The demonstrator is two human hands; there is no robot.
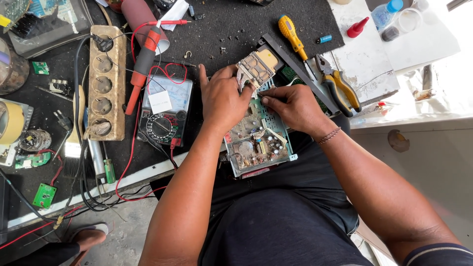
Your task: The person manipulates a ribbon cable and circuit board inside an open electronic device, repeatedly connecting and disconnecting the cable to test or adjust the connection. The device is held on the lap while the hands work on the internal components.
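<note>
A green circuit board (257, 140) in a metal frame rests across my lap and the bench edge, its components facing up. My left hand (222, 98) grips the board's upper left edge, thumb against a small tan sub-board (256, 66) standing at its top. My right hand (290, 104) is closed over the board's upper middle, fingertips pinched on a component there; what it pinches is hidden. A thin bracelet circles my right wrist.
An analog multimeter (165, 111) with red leads lies left of the board, beside a worn wooden socket strip (104, 81). A yellow screwdriver (291, 33) and yellow-handled pliers (337, 83) lie upper right. Small green boards, tape and cables crowd the left.
</note>
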